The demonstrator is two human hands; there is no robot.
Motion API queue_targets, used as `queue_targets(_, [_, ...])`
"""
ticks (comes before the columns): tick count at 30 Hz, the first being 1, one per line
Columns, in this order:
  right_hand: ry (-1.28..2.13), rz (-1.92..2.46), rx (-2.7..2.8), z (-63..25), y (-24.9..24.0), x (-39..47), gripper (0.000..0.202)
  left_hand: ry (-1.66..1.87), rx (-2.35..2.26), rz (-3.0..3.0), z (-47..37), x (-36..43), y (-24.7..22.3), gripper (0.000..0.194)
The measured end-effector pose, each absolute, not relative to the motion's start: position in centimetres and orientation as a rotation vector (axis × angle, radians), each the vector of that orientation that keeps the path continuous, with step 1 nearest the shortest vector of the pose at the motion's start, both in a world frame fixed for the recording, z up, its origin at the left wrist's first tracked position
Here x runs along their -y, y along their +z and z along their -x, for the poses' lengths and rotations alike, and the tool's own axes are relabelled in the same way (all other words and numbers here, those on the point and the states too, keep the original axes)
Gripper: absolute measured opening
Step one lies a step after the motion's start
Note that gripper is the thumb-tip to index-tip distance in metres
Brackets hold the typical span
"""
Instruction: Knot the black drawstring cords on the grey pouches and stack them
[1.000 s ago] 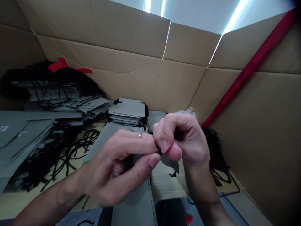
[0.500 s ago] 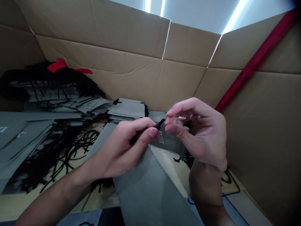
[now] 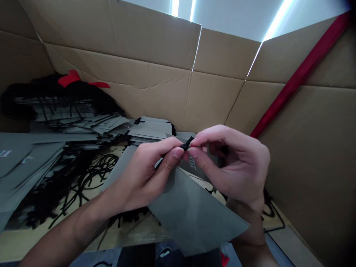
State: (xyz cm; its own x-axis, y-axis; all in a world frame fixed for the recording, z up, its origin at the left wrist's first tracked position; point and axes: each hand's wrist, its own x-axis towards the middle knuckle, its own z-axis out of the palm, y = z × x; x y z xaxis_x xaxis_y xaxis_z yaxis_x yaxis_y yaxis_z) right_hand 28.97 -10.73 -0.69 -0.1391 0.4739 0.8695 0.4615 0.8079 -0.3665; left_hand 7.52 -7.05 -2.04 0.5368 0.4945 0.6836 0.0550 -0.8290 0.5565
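Note:
Near the centre, my left hand (image 3: 151, 170) pinches a knotted black cord (image 3: 187, 144) between thumb and forefinger. From the right, my right hand (image 3: 233, 163) has its thumb and fingertips closed on the other side of the same cord, so the fingertips of both hands almost meet. A grey sheet-like piece (image 3: 194, 211) hangs at a slant below my hands, its upper corner just under my left fingertips. Whether the cord is fixed to that piece is hidden by my fingers.
Grey pieces with black cords (image 3: 27, 159) are heaped at left, below a black cord bundle (image 3: 91, 94) and red strips (image 3: 69, 78). Loose black cords (image 3: 94, 174) and a grey stack (image 3: 151, 128) lie nearby. Cardboard walls (image 3: 150, 81) enclose the table; a red band (image 3: 300, 76) crosses the right one.
My right hand has moved left and closed on the cord; before, its fingers were just off the cord's end. The grey piece has swung, and its lower corner now shows at right.

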Motion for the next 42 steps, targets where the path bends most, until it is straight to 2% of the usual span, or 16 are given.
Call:
queue_targets(6, [-0.12,0.725,1.818,-28.5,-0.7,11.0,0.018,1.299,-0.453,-2.399,-7.7,6.6,-2.6,0.03])
queue_targets(11, [-0.124,0.742,1.819,-28.8,-1.0,10.9,0.024,1.283,-0.448,-2.493,-7.4,6.4,-2.4,0.026])
queue_targets(15, [-0.076,0.746,1.816,-28.8,-1.3,10.6,0.028,1.425,-0.489,-2.453,-7.2,6.2,-2.5,0.005])
queue_targets(18, [-0.044,0.766,1.799,-28.8,-1.3,10.6,0.027,1.56,-0.406,-2.409,-7.0,6.0,-2.7,0.019])
queue_targets(26, [0.029,0.763,1.789,-28.7,-1.1,11.0,0.026,1.788,-0.205,-2.566,-7.0,5.6,-3.5,0.041])
queue_targets(34, [0.091,0.75,1.792,-28.9,-1.1,10.8,0.028,1.501,-0.412,-2.059,-7.6,6.6,-2.6,0.014])
queue_targets(38, [0.359,0.643,1.764,-28.7,-0.8,10.4,0.038,1.419,-0.442,-1.867,-7.8,6.8,-1.9,0.014])
queue_targets(42, [0.474,0.57,1.722,-29.2,-0.7,9.7,0.038,1.313,-0.437,-1.783,-7.6,6.1,-1.6,0.011])
